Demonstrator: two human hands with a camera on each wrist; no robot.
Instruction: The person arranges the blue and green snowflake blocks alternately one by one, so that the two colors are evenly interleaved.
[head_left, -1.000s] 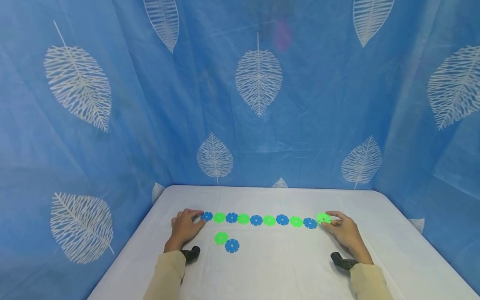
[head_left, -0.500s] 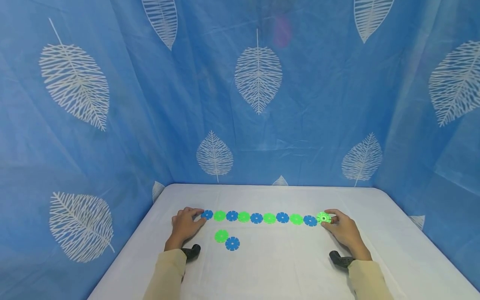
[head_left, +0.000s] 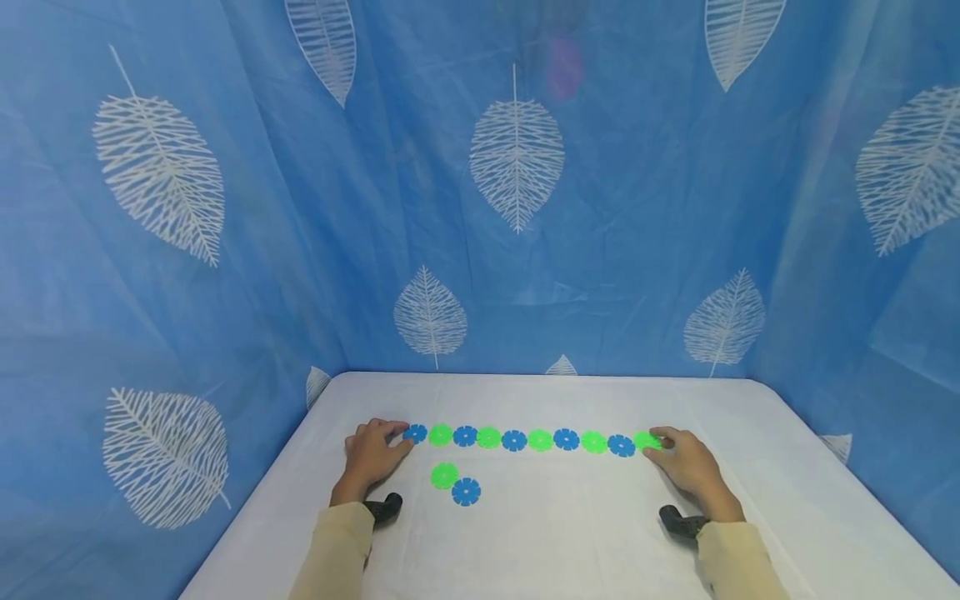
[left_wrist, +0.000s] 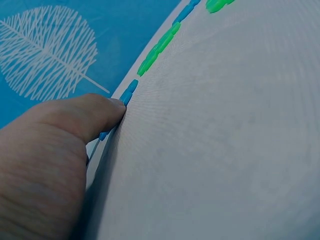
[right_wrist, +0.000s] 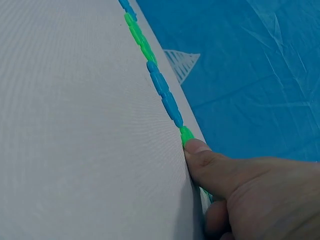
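Observation:
A row of notched plastic discs, blue and green by turns, lies across the white table in the head view. My left hand pinches the blue notched disc at the row's left end between thumb and index finger. At the right end, the green notched disc is held between the thumb and fingers of my right hand. In the right wrist view, that green disc sits beside a blue disc, mostly hidden by the thumb. The left thumb covers part of the left blue disc.
In front of the row, toward its left, lie a loose green disc and a loose blue disc, close together. A blue curtain with white leaf prints surrounds the back and sides of the white table.
The green disc at the right end was tilted up toward the camera and now lies flatter, with my right fingers lower over its edge. My left hand stays at the blue disc.

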